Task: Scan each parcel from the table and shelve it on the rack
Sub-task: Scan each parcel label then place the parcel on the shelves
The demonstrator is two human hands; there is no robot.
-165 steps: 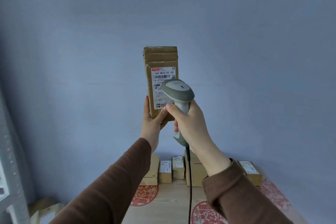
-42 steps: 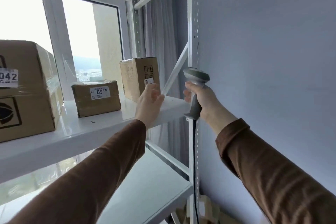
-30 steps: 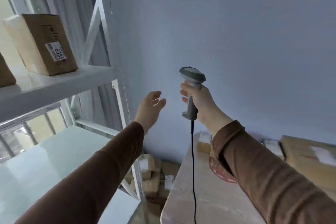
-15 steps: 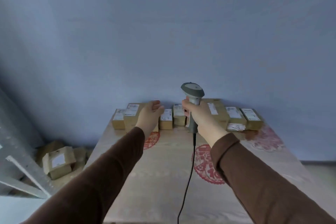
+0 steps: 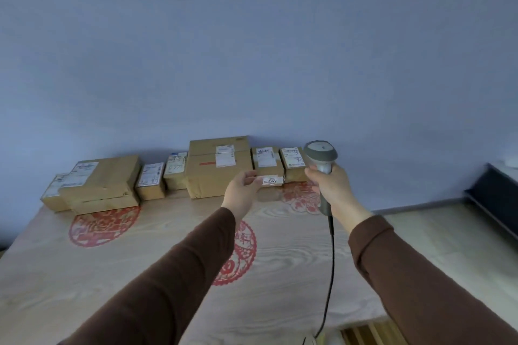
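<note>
A: Eight-ish parcels (image 5: 219, 166) left on table (image 5: 157, 255), rowed along the wall. Rack out of frame.
B: Hands?
A: Right hand (image 5: 333, 189) wrapped round scanner (image 5: 321, 158). Left hand (image 5: 243, 190) pinches a small label (image 5: 272, 180), near the middle boxes. Next parcel not picked yet.

Just one camera here, head-mounted, looking forward and slightly down across the table (image 5: 84, 274) toward its far edge against the wall (image 5: 252, 50). Wide-angle, near enough that both sleeves fill the bottom of the shot.
</note>
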